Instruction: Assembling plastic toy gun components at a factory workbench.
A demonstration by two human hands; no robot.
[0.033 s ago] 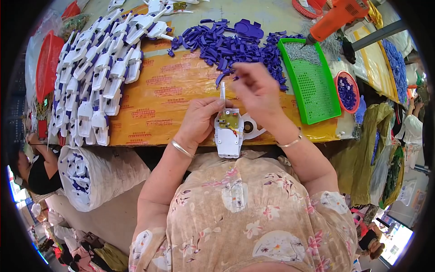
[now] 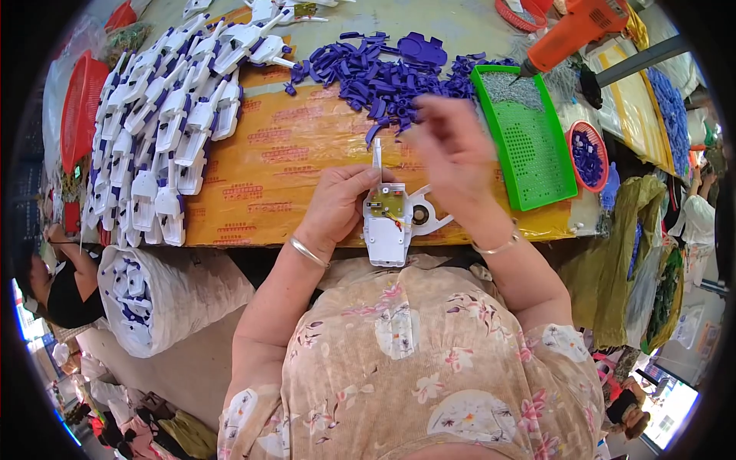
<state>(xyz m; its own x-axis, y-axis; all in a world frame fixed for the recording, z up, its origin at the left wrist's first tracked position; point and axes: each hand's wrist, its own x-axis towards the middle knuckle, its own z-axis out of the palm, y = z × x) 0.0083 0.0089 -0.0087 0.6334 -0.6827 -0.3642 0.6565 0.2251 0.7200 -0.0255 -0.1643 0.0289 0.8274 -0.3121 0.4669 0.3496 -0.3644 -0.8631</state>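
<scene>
My left hand (image 2: 342, 201) is closed on a white plastic casing (image 2: 387, 240) at the table's front edge. A long narrow stem points away from me at its far end, and a small yellow-green circuit board (image 2: 387, 203) with thin red and yellow wires lies in it. My right hand (image 2: 454, 149) is in the air to the right of the casing, near the pile of purple plastic parts (image 2: 383, 77). Motion smears its fingers, so whether they hold anything is hidden. Beside the casing, under my right wrist, a white piece with a round dark-centred hole (image 2: 421, 214) lies on the table.
At the left, many white-and-purple assembled pieces (image 2: 146, 130) are stacked. On the right stands a green perforated tray (image 2: 529, 165) with small screws (image 2: 512, 92). An orange power screwdriver (image 2: 571, 38) hangs above it. A red basket (image 2: 588, 156) holds purple parts. A white sack (image 2: 184, 299) stands lower left.
My right hand has shifted a little to the right, uncovering more of the holed white piece. The left hand and casing stay where they were.
</scene>
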